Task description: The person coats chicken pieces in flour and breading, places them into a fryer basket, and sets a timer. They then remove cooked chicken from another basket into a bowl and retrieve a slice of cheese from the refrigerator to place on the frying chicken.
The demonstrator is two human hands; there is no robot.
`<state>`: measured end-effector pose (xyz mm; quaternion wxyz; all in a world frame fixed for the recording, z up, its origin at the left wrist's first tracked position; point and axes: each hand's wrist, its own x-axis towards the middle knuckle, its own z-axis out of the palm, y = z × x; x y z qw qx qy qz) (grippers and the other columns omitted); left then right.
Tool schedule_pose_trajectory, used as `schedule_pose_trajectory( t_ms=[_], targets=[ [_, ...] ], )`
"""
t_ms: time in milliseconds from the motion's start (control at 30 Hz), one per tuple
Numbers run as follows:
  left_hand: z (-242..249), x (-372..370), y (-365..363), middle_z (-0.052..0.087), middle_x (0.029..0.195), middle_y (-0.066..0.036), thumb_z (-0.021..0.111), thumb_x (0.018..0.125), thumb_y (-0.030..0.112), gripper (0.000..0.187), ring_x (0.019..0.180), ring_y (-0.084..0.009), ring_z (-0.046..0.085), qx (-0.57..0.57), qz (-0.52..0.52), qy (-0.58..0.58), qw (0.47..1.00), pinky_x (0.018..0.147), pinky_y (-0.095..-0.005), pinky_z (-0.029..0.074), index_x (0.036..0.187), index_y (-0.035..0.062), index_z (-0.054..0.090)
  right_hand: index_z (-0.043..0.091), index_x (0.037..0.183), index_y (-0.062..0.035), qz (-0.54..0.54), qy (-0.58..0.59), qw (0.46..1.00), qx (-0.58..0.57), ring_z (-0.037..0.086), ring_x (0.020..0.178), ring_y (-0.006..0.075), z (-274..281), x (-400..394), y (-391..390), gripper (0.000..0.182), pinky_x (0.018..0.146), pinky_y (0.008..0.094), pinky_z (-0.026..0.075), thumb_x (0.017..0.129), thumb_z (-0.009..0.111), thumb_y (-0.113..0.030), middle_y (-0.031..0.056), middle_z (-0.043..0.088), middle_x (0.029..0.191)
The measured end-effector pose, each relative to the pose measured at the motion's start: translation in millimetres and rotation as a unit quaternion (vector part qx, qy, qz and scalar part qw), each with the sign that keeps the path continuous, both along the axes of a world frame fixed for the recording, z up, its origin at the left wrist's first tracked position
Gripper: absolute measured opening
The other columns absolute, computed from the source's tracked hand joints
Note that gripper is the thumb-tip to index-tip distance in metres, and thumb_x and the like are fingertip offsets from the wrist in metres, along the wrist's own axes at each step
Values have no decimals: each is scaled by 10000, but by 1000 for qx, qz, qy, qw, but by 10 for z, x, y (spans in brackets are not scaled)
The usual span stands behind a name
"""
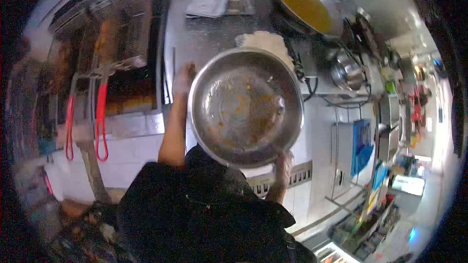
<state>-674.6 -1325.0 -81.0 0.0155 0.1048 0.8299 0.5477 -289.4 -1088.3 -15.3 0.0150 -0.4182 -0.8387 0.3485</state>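
Observation:
A large round steel bowl [243,102] with orange-brown residue inside is in front of my chest, its inside facing me. My left hand [186,75] is at the bowl's upper left edge, smeared by motion, so its fingers cannot be made out. At the lower right rim, my right hand [283,161] grips the bowl, part of it hidden behind the rim. Just beyond the bowl, a pale cloth or sheet [265,43] lies on the dark counter [209,39], partly covered by the bowl.
At the left is a grill [131,24] with red-handled racks [101,112] over it. White trays [208,1] lie at the counter's back. A wide pan of yellow liquid [304,7] and a steel pot [347,72] stand at the right. Blue cloth [360,146] hangs further right.

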Motion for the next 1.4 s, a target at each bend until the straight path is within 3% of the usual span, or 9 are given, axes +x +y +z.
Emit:
schedule_pose_trajectory(
  t_ms=[67,300,367,500,600,700,867,1133,1400],
  targets=[
    [676,853,-275,600,937,-142,532,803,167,261,854,-274,579,319,190,-306,876,749,-359,450,1031,41,545,562,1007,34,-71,209,950,-223,555,745,252,-273,-404,11,473,705,374,440,829,463,-393,126,568,982],
    [-576,2454,-1689,617,843,-115,480,845,256,272,691,-222,602,120,215,-132,960,601,-344,486,921,8,560,583,1040,-25,-53,160,941,-294,554,941,294,-173,-1712,-393,374,812,367,427,796,556,-307,174,599,975],
    [-480,2841,-1891,617,833,-117,498,826,266,256,665,-229,602,328,269,-268,865,587,-344,487,890,26,561,547,1110,-55,265,-142,933,196,538,977,300,-469,-1859,-357,446,859,377,405,764,608,-330,179,576,1057],
    [-1447,3755,-2584,611,843,-160,534,765,294,298,655,-279,599,38,303,-281,910,584,-373,483,896,28,551,556,1105,-115,290,78,898,322,601,841,294,-652,-1926,-587,522,718,362,491,642,728,-284,157,615,898],
    [-3299,4725,-3424,598,831,-199,527,766,277,342,627,-295,587,-274,205,-179,922,564,-396,479,986,17,544,425,1256,-142,342,113,907,216,573,938,263,-1033,-1970,-496,654,819,390,459,685,702,-301,135,594,969],
    [-3317,5056,-3450,592,782,-156,533,770,209,342,584,-257,574,-541,230,-92,804,543,-367,475,1053,18,532,222,1358,-110,102,358,819,-436,527,979,222,-549,-1551,-962,670,829,335,432,819,544,-343,127,521,1160],
    [-3148,5605,-3962,551,722,-109,510,802,272,263,577,-225,525,-112,342,-182,915,525,-339,430,951,56,532,279,1314,-20,301,231,893,-242,593,844,250,-1137,-1248,-1637,674,739,390,485,822,531,-406,178,576,1041],
    [-2447,3580,-5156,486,627,-33,473,853,373,270,565,-174,446,528,299,-308,733,496,-293,357,786,117,530,489,1110,-11,335,143,603,-710,574,887,279,262,-2503,-4543,541,815,417,448,861,425,-488,157,565,1042],
    [-1790,3549,-6067,491,661,-10,436,885,371,283,561,-173,462,473,379,-256,753,501,-299,398,776,119,505,466,717,-67,202,208,521,-803,425,482,92,1065,-4139,-5356,125,418,232,352,816,501,-134,-2,432,596]
  ],
)
